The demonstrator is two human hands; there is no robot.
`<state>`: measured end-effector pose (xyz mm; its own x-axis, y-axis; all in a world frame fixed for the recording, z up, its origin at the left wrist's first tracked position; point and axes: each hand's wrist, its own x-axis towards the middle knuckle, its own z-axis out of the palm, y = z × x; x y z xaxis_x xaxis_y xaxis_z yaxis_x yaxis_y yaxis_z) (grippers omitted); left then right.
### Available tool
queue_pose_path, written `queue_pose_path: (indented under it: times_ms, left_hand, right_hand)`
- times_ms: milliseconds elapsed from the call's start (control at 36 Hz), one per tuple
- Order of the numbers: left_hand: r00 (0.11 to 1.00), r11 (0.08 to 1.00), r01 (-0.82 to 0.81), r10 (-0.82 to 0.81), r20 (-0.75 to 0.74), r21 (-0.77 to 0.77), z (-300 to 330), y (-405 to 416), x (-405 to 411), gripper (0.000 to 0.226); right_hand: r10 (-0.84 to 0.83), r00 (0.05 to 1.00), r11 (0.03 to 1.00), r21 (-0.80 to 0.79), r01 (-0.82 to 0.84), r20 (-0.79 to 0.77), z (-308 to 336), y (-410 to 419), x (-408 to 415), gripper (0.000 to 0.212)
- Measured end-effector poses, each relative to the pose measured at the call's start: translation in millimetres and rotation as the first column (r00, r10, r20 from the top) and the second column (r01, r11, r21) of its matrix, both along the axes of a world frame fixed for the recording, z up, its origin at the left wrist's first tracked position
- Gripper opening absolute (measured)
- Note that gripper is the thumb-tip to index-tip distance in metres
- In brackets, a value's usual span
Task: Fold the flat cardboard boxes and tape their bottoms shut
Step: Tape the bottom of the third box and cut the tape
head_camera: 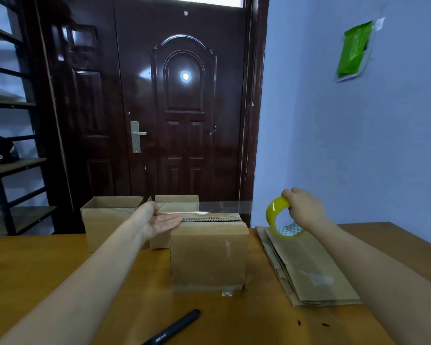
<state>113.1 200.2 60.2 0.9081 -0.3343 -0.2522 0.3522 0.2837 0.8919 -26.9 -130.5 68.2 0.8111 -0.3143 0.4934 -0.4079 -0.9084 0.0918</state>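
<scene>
The right hand (304,207) grips the tape roll (280,216) above the flat boxes (306,265); the left hand (159,219), fingers straight, presses the tape strip (222,207) at the folded box (208,257) top's left edge.

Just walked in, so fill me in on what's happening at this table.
A person is taping a folded cardboard box on the wooden table. The left hand lies flat and open at the box's top edge, while the right hand grips a yellow tape roll, a clear strip of tape stretched between roll and box. Two assembled boxes stand behind, flat boxes wait at right, and a black pen lies in front.
</scene>
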Motion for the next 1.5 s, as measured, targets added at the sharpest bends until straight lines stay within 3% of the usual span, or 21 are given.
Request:
queue_pose_path:
  times_ms: [250,778,917,1139,1250,1333,1500]
  left_hand:
    - [0.998,0.993,-0.012,0.005,-0.06,-0.116,-6,5,4,0.045]
    - [0.997,0.988,-0.029,0.018,-0.074,-0.15,-9,7,-1,0.031]
    - [0.997,0.991,-0.035,0.026,-0.071,-0.127,-12,9,3,0.04]
    - [0.998,0.991,-0.033,0.025,-0.055,-0.133,-11,6,0,0.022]
    - [0.999,0.992,-0.037,0.032,-0.044,-0.121,-11,5,-1,0.026]
    - [0.998,0.991,-0.049,0.043,-0.043,-0.128,-10,5,-5,0.016]
    - [0.997,0.992,-0.064,0.06,-0.039,-0.11,-12,6,-5,0.013]
  right_hand:
    - [0.004,0.999,1.0,0.01,-0.004,-0.035,-10,3,5,0.028]
    - [0.002,0.989,1.0,0.021,0.001,-0.148,-39,7,7,0.03]
    - [-0.001,0.984,1.0,0.001,0.001,-0.178,-46,13,7,0.035]
    - [0.01,0.963,1.0,0.015,-0.006,-0.268,-66,28,7,0.039]
    - [0.026,0.955,0.998,0.067,-0.006,-0.295,-79,37,12,0.05]
    - [0.019,0.948,0.999,0.037,-0.007,-0.318,-85,43,18,0.064]
    - [0.026,0.934,1.0,-0.003,-0.029,-0.356,-87,52,27,0.059]
